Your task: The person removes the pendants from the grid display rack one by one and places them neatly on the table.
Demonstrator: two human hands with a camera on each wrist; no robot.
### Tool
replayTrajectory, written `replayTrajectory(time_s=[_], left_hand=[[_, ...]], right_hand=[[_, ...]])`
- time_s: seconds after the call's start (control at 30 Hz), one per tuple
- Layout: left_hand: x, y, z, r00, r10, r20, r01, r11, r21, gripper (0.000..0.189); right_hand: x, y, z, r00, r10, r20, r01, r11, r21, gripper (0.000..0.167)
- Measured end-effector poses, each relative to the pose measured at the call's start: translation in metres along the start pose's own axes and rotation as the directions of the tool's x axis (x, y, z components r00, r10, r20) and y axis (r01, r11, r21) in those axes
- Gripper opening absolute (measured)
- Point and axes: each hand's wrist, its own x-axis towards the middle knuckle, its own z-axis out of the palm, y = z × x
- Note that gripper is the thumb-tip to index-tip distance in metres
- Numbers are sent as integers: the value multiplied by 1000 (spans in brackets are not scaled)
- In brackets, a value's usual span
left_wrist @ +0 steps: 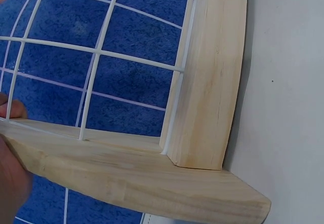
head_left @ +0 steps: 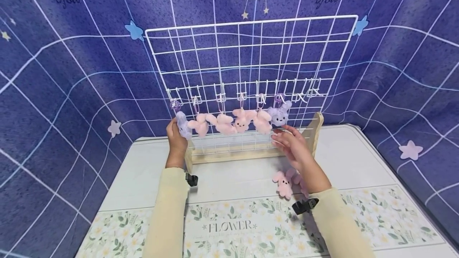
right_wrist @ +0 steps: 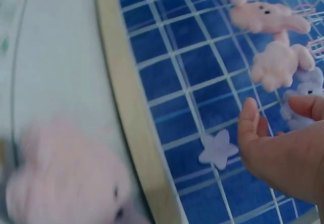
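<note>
Lavender plush, fluffy and long-eared, forms the bunny at the right end (head_left: 279,118) of a hanging row, slung from a purple clasp (head_left: 279,98). Just beside it is the right hand (head_left: 292,144), its fingers loosely bent and gripping nothing; whether a fingertip touches the fur is hard to tell. To the left hang four pink bunnies (head_left: 242,122), close together, then a second lavender bunny (head_left: 183,126) at the left end. The left hand (head_left: 176,142) is there, wrapped around the wooden left upright (left_wrist: 126,176), fingers on one side and palm on the other.

White hooks (head_left: 242,96) bear the row on a white wire grid (head_left: 251,23), with further hooks towards the right end. The grid stands in a wooden base (head_left: 233,155) on the far part of a white table (head_left: 222,182). Nearer, on the right, lies a pink bunny (head_left: 285,186); another pink bunny (head_left: 302,182) beside it is partly hidden by the right forearm.

In the right wrist view the near plush is blurred and cut off by the frame's edge. The left-end bunny's face cannot be made out.
</note>
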Motion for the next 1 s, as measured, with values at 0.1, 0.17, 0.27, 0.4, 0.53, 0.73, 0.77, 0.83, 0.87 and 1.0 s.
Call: replayTrajectory(time_s=[0.1,0.17,0.27,0.4,0.53,0.73,0.77,0.83,0.87,1.0], left_hand=[[-1,-1,-1,1000,1,5,-1,1000,2,41],[-1,-2,-1,1000,9,11,-9,1000,14,42],[-1,-2,-2,1000,18,18,-18,1000,10,42],[-2,-2,-2,1000,17,19,-17,999,29,42],[-3,-2,-3,1000,2,12,-3,999,41,41],[-1,-1,-2,1000,17,13,-17,999,40,41],[0,-1,-2,1000,19,14,-20,999,29,41],[1,0,-1,1000,19,11,-19,1000,18,41],[1,0,-1,1000,18,13,-18,1000,16,41],[2,0,-1,1000,6,18,-6,1000,11,41]], right_hand=[[0,-3,6,1000,23,-12,-21,995,97,39],[1,-3,11,999,28,-18,-25,991,128,38],[1,-3,17,999,30,-34,-25,989,146,27],[0,-2,24,999,35,-39,-27,982,185,17],[-3,-1,28,999,35,-30,-27,975,222,14],[-9,-3,37,999,-7,-42,17,969,245,6],[-9,-4,39,999,-15,-43,25,967,254,8],[-10,-6,42,998,-39,-55,52,961,273,13],[-11,-7,44,997,-50,-58,64,958,278,14],[-15,-11,46,995,-78,-60,93,951,296,11]])
